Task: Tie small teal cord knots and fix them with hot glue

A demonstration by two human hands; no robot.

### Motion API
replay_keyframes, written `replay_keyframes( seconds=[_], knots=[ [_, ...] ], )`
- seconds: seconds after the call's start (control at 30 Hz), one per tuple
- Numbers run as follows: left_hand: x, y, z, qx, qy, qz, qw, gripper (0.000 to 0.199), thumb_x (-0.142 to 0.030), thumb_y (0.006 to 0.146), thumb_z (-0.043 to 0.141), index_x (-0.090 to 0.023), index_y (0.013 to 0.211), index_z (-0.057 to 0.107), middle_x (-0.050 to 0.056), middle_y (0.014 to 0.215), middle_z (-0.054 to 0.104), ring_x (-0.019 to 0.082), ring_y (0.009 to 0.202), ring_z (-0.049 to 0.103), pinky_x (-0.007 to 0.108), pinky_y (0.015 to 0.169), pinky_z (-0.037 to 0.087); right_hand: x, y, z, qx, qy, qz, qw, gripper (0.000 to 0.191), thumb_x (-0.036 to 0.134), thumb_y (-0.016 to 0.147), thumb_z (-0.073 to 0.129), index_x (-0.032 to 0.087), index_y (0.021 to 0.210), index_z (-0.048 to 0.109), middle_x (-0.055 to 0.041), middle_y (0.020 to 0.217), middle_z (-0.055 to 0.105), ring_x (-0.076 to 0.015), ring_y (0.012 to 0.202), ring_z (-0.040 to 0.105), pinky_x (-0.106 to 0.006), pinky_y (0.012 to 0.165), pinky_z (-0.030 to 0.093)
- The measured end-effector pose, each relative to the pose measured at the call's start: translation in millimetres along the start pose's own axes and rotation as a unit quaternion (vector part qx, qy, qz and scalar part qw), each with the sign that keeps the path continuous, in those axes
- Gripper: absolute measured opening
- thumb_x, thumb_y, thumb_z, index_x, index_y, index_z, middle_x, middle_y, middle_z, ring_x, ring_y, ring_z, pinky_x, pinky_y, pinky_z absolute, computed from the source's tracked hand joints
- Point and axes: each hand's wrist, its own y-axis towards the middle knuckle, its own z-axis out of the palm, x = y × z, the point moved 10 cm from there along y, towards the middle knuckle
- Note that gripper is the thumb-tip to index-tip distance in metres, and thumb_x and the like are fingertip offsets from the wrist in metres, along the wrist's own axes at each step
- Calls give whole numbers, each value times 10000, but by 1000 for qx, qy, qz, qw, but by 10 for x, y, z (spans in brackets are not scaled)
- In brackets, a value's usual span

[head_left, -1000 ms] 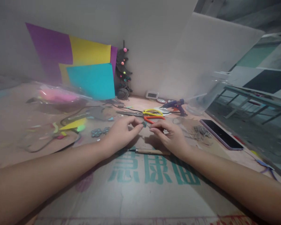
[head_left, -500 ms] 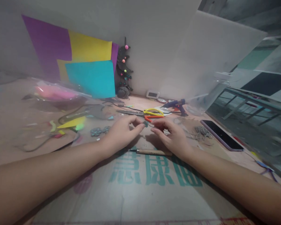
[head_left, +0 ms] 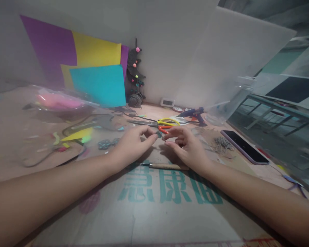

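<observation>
Between the thumb and fingertips of my left hand [head_left: 137, 145] is a small dark teal piece [head_left: 159, 134], too small to name. My right hand [head_left: 186, 147] is curled just to the right of it, thumb and forefinger close together near the piece. Whatever those fingertips hold, if anything, is too small to make out. Under both hands lies a wooden-handled craft knife [head_left: 167, 166] on a printed cardboard sheet [head_left: 144, 219]. Scissors [head_left: 167, 123] with yellow and red handles rest just beyond the fingertips.
A blue glue gun [head_left: 194, 115] lies at the back, right of a small white display [head_left: 167, 102]. Grey cord [head_left: 222, 144] and a phone [head_left: 244, 147] are on the right. Blue-grey pieces [head_left: 106, 143], a yellow scrap [head_left: 77, 134] and coloured sheets [head_left: 98, 85] are on the left.
The view has shifted slightly. Both hands keep nearly the same pose, with the small teal piece still at my left fingertips. My right fingertips have shifted slightly left, toward it.
</observation>
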Motion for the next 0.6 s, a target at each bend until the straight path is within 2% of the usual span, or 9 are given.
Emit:
replay_keyframes(
  seconds=[0.13, 0.23, 0.37, 0.5, 0.6],
  knots=[
    [23, 7, 26, 15, 18, 0, 1000, 208, -361, 859, 535, -198, 749, 605, 3, 693, 656, 187, 717, 627, 258, 602, 461, -51, -9, 56, 19, 17, 37, 999, 348, 300, 783, 718, 218, 1041, 498, -62, 983, 688, -139, 695, 665, -239, 496, 478],
    [29, 12, 23, 15, 31, 10, 999, 216, -362, 869, 523, -189, 777, 614, 7, 748, 667, 183, 732, 623, 265, 635, 460, -80, -16, 109, 36, 25, 51, 998, 366, 289, 777, 714, 217, 1056, 488, -31, 926, 670, -104, 579, 599, -237, 473, 462],
    [39, 9, 28, 19, 26, 8, 999, 215, -366, 870, 519, -194, 771, 600, 2, 700, 648, 183, 704, 613, 262, 600, 446, -36, 18, 30, -1, -32, 17, 999, 235, 237, 810, 657, 195, 1020, 558, -20, 839, 655, -134, 677, 624, -263, 579, 503],
    [40, -1, 36, 20, 20, 1, 1000, 226, -384, 871, 521, -199, 765, 597, -2, 688, 645, 183, 683, 607, 261, 574, 431, 56, 50, -46, -24, -99, -26, 994, 48, 227, 841, 624, 190, 865, 642, -33, 812, 698, -150, 714, 639, -279, 640, 513],
    [46, -1, 48, 24, 23, -7, 999, 224, -378, 867, 530, -195, 758, 598, -2, 708, 658, 173, 655, 601, 258, 568, 424, 132, 40, -69, -27, -128, -57, 990, 69, 218, 858, 608, 201, 821, 664, -27, 791, 711, -157, 716, 645, -282, 653, 510]
  ],
)
